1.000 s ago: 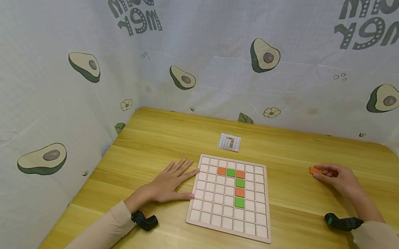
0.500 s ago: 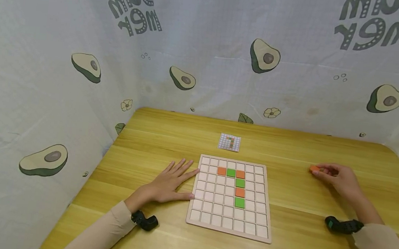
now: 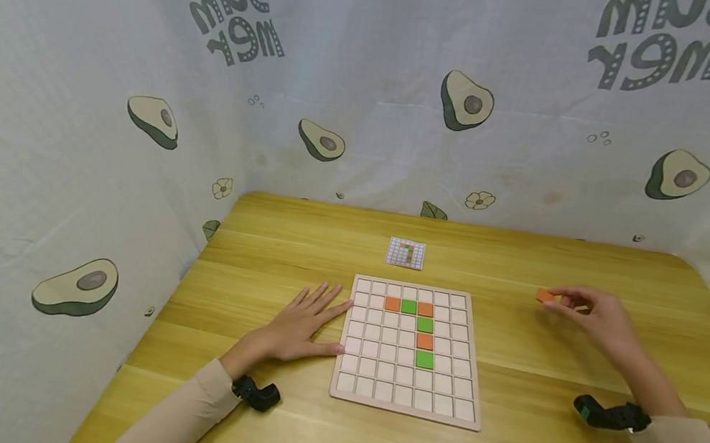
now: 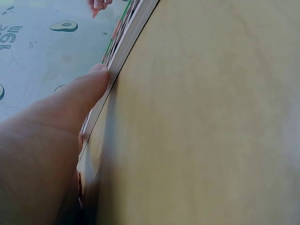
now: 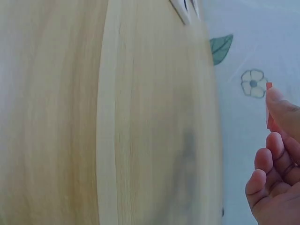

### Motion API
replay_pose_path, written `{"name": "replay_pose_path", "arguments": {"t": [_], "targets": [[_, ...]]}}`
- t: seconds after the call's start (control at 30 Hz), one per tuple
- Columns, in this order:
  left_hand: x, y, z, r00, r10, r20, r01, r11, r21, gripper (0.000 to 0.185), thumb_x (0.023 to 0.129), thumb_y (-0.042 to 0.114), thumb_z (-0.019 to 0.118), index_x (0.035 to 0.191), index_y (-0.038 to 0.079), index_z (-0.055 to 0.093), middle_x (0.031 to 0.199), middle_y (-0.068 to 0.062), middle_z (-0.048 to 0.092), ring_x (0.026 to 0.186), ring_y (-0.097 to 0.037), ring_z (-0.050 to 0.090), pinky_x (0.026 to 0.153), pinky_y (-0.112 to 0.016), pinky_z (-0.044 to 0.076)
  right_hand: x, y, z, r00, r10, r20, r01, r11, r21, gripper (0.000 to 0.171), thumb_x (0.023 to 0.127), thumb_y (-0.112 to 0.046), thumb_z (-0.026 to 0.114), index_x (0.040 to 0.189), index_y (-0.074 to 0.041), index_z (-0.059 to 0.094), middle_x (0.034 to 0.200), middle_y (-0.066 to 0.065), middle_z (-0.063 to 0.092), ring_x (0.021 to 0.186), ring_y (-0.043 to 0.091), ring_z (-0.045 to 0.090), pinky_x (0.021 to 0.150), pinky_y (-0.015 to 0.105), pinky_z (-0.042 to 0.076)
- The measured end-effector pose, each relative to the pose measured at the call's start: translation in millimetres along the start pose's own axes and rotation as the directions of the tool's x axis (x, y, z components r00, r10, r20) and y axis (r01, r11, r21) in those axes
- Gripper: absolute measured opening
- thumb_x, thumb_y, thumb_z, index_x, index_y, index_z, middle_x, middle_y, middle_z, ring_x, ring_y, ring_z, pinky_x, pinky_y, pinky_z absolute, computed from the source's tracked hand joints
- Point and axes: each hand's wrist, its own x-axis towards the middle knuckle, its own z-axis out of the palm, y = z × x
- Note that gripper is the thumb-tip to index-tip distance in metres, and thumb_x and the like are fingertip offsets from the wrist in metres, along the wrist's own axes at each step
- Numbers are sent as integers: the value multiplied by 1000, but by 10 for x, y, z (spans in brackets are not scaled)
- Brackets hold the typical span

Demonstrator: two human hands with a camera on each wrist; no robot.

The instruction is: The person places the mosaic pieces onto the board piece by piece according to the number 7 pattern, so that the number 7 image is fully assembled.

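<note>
An orange square tile (image 3: 544, 295) is pinched between the thumb and finger of my right hand (image 3: 598, 323), off to the right of the board. In the right wrist view the same tile (image 5: 269, 117) shows edge-on past the thumb, the other fingers curled below. My left hand (image 3: 297, 327) lies flat with spread fingers on the table, its thumb and index fingertips touching the left edge of the wooden grid board (image 3: 363, 388). Orange and green tiles (image 3: 425, 325) sit in the board, three in a row near the top, then a column running down from the right one.
Behind the board a small printed card (image 3: 405, 253) lies on the wooden table (image 3: 301, 237), showing a grid with coloured squares. A white curtain (image 3: 379, 51) with avocado prints hangs along the table's back and left side. Each wrist wears a black camera mount (image 3: 610, 414).
My right hand has moved slightly left with the orange tile, which looks raised off the table now. The left hand keeps its place, and the head view has shifted a little.
</note>
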Motion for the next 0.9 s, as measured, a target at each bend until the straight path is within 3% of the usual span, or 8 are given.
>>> {"name": "replay_pose_path", "arguments": {"t": [0.37, 0.9], "targets": [[6, -21, 23, 1000, 5, -6, -5, 1000, 5, 84, 96, 70, 43, 162, 28, 13, 167, -8, 0, 152, -30, -5, 120, -50, -3, -183, -304, 136, 998, -51, -29, 52, 998, 27, 31, 94, -15, 72, 112, 9, 69, 84, 6, 59, 69, 6, 52, 49, 22, 44], [17, -30, 49, 1000, 6, -12, -6, 1000, 8, 84, 95, 71, 42, 162, 29, 13, 167, -6, 0, 152, -28, -5, 120, -49, -3, -449, -712, 612, 994, -109, -8, 109, 990, 87, 22, 86, -8, 79, 104, 3, 72, 82, 3, 56, 70, 9, 52, 56, 19, 45]]}}
